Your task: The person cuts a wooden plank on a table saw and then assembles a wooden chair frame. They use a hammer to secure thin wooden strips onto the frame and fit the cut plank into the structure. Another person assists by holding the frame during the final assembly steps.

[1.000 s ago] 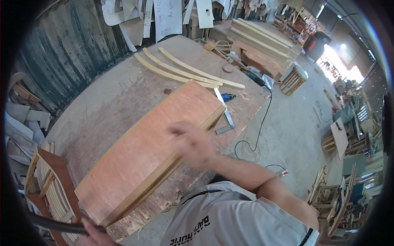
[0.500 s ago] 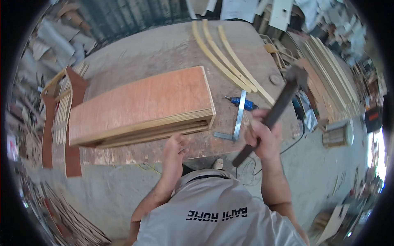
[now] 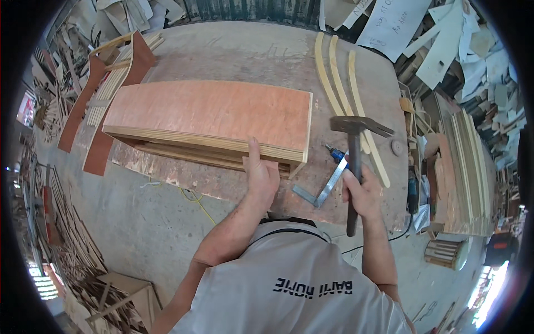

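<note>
A long box (image 3: 211,114) with a reddish plywood top and an open front side lies on the workbench. My left hand (image 3: 262,179) is at its front edge near the right end, thumb up over the plywood edge and fingers at the opening, partly hidden. In my right hand (image 3: 365,195) is a hammer (image 3: 354,147), gripped by its dark handle and held upright with the head away from me. Beside that hand a metal try square (image 3: 332,182) rests on the bench, and a blue air tool (image 3: 336,154) lies partly under its blade.
Several curved pale wood strips (image 3: 357,83) lie at the bench's right side. A slatted frame with reddish curved sides (image 3: 118,100) stands at the left end of the workbench (image 3: 233,47). Stacked boards (image 3: 464,161) and a dark cable are to the right.
My left hand has moved up onto the box's front edge. The hammer has swung from a slant to upright, its head now nearer the box. The view has shifted.
</note>
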